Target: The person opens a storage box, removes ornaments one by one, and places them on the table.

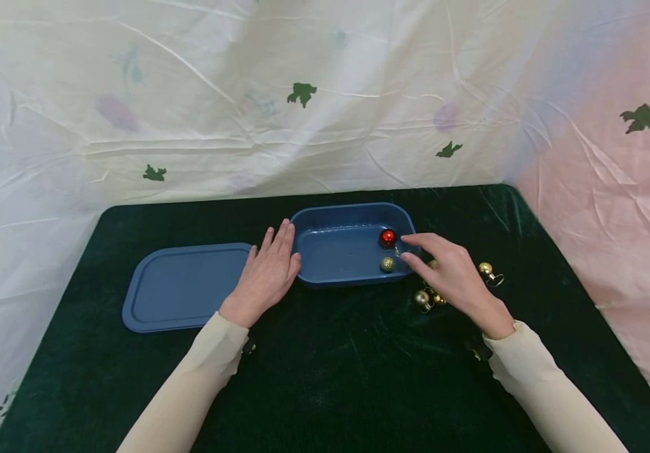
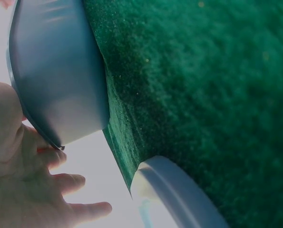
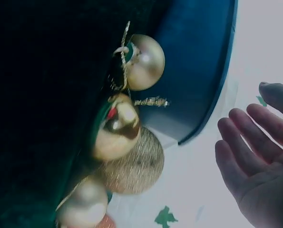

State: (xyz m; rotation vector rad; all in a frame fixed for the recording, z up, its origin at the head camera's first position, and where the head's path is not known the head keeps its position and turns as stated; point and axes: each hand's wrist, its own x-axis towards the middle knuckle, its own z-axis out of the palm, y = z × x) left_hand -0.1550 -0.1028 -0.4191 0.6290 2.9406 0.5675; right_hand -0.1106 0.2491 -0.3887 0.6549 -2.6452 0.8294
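A blue rectangular box (image 1: 336,251) sits uncovered on the table. Inside, toward its right end, lie a shiny red bauble (image 1: 387,237) and a glittery gold bauble (image 1: 387,264). My left hand (image 1: 268,270) rests with straight fingers against the box's left end. Over the right rim hovers my right hand (image 1: 452,274), thumb and forefinger spread apart beside the two baubles, holding nothing. Under and beside that hand lie several gold baubles (image 1: 422,298) with cord loops, partly hidden by it. The right wrist view shows a shiny gold bauble (image 3: 116,135) among them, close to the box wall.
A flat blue lid (image 1: 177,289) lies left of the box, partly behind the left hand. Farther right is a small gold bauble (image 1: 486,268) with a loop. Dark green velvet (image 1: 325,371) covers the table, and a pale patterned curtain (image 1: 358,94) hangs behind.
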